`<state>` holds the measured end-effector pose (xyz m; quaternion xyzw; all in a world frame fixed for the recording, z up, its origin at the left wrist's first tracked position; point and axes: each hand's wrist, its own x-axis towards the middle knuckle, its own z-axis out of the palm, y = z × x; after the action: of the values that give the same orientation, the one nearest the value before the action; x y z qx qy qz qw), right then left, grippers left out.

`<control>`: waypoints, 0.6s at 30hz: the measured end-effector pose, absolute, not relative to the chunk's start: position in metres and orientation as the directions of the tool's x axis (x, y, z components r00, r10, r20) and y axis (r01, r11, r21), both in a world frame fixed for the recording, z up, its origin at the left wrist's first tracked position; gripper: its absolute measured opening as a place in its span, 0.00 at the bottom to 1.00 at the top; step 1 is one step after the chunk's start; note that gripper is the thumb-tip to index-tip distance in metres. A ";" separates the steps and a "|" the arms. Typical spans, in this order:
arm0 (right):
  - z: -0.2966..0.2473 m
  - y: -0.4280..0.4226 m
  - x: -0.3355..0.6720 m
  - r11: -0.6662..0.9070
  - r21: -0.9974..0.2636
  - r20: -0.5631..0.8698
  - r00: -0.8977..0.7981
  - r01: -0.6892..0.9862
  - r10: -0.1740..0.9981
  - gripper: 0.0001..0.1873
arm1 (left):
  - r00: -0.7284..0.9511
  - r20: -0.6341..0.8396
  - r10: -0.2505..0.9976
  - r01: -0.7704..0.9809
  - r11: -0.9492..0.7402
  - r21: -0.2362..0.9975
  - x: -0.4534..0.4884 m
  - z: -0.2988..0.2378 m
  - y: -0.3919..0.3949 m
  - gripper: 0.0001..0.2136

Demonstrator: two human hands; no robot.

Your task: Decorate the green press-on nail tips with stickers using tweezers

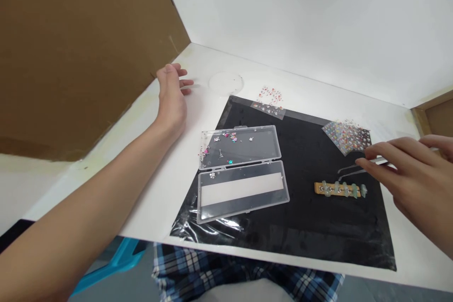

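Head view: right hand [406, 177] pinches tweezers [357, 166] between narrowly closed fingers [389, 148], their long axis running leftward to tips just above the nail-tip strip [338, 189], while the open left hand [172, 92] lies well apart, beside a clear disc [226, 83].

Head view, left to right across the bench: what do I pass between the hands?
Left hand → open clear plastic case → wooden strip of pale green nail tips → right hand holding tweezers

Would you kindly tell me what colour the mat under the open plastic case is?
The mat is black, best seen in the head view.
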<state>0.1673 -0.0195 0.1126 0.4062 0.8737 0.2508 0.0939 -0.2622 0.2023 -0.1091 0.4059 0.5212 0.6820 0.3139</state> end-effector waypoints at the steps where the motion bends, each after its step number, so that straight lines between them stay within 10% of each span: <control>1: 0.112 -0.023 0.169 0.564 0.506 0.038 -0.670 0.652 0.741 0.22 | -0.473 0.225 0.852 -0.006 -0.259 0.966 -0.262 -0.109 0.202 0.23; 18: 0.081 -0.068 0.204 0.405 0.475 0.209 -0.547 0.781 0.810 0.22 | -0.481 0.218 0.849 -0.012 -0.255 0.967 -0.263 -0.110 0.205 0.17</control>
<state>0.2040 -0.0684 0.0807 0.4750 0.8376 0.2683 0.0271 -0.2629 0.2051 -0.1100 0.4004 0.5227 0.6836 0.3151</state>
